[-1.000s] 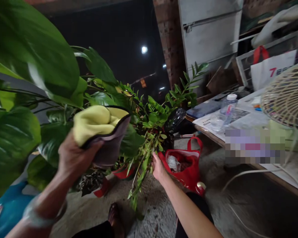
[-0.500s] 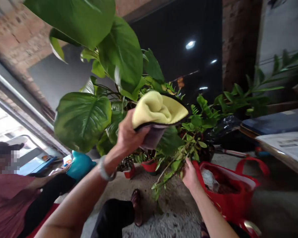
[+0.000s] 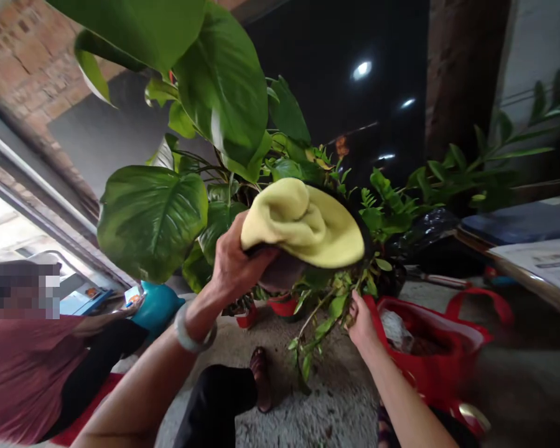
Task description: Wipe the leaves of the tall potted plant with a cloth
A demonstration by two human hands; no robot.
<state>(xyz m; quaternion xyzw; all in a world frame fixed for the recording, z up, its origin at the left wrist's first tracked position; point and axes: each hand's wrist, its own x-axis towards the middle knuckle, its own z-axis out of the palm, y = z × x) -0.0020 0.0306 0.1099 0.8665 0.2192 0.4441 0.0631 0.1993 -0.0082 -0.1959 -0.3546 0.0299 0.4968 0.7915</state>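
My left hand, with a pale bangle at its wrist, grips a folded cloth by its left side. The cloth is soft and yellow on top, greyish purple beneath, with a dark edge. It is held up in front of the potted plants and hides part of them. Lower right, the fingers of my right hand are closed on a drooping leafy stem; the exact grip is partly hidden by leaves. Large green leaves rise behind and left of my left hand.
Beside my right forearm stands an open red bag with clear plastic inside. Red pots are on the concrete floor. At right is a table bearing papers. A seated person is at left, near a teal rounded object.
The cloth has tipped and spread, showing more of its yellow side and less of its purple side. My right hand has shifted slightly right, still at the stem.
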